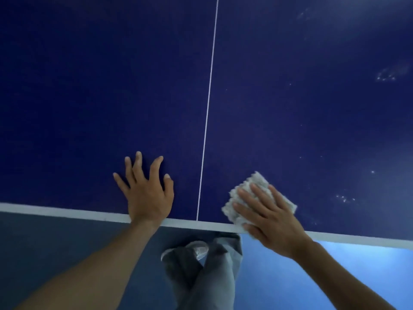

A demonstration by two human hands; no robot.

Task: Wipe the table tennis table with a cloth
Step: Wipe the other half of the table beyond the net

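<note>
The dark blue table tennis table [111, 86] fills most of the head view, with a thin white centre line running up it and a white end line along its near edge. My right hand [268, 218] presses a folded grey-white cloth [257, 183] flat on the table with straight fingers, just right of the centre line and at the near edge. My left hand [147, 189] rests on the table left of the centre line with fingers spread. It holds nothing.
Pale smudges and specks [385, 76] dot the right half of the table. Below the table's edge are my legs in grey trousers and a grey shoe [199, 248] on a blue floor [290, 276].
</note>
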